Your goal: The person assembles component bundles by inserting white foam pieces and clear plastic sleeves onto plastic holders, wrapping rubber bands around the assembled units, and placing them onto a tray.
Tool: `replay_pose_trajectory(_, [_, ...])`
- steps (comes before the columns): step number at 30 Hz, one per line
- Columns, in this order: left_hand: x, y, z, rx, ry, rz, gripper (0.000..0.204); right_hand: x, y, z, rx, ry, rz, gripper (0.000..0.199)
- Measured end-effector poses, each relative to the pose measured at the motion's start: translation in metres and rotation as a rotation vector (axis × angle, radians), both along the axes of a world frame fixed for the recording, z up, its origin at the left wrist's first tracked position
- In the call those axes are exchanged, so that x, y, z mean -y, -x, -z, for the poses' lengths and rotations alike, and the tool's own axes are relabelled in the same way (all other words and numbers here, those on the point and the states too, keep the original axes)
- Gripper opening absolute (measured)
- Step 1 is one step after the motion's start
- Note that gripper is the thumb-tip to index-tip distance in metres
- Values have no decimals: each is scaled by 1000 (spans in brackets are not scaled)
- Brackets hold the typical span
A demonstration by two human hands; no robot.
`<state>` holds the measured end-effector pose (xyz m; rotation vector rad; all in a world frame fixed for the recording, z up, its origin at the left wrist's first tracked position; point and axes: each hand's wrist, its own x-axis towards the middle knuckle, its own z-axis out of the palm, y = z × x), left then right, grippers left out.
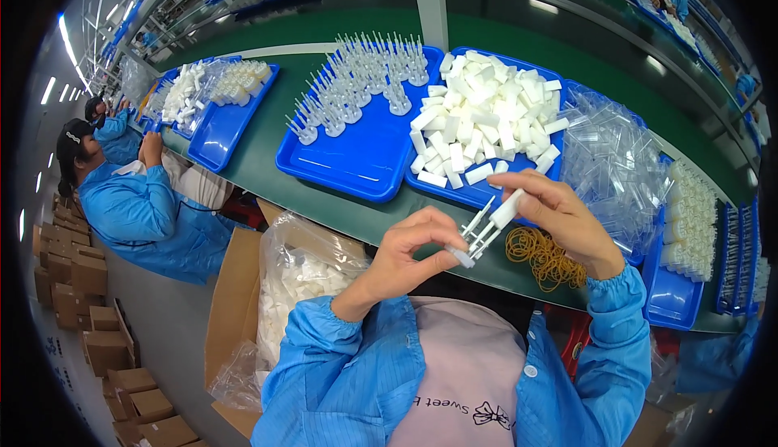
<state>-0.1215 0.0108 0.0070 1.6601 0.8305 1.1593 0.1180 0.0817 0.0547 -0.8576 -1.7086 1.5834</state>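
My left hand (412,254) pinches the base of a clear plastic part with upright prongs (485,239), tilted to the right. Between the thumb and fingers of my right hand (563,213) is a white rectangular block (508,209), at the tips of the prongs. Whether the block is pushed onto a prong or only touches it, I cannot tell. Beyond my hands, a heap of similar white blocks (486,115) fills a blue tray (442,191). Several like pronged parts (397,100) stand upright in another blue tray (348,165) to the left.
Yellow rubber bands (541,259) lie near my right wrist. Clear plastic tubes (612,159) and rows of white pieces (689,224) occupy trays at the right. An open carton (231,309) with a bag of white pieces stands front left. Co-workers in blue (154,216) sit at the left.
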Motion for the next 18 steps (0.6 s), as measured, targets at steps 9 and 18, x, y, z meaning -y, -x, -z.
replay_pose_trajectory(9, [1,2,-8,-28,-28,91,21,6,-19,-5,-31,212,-106,25])
replay_pose_trajectory(18, [3,3,-12,-57,-36,144,21,8,-22,-7,32,136,-15,18])
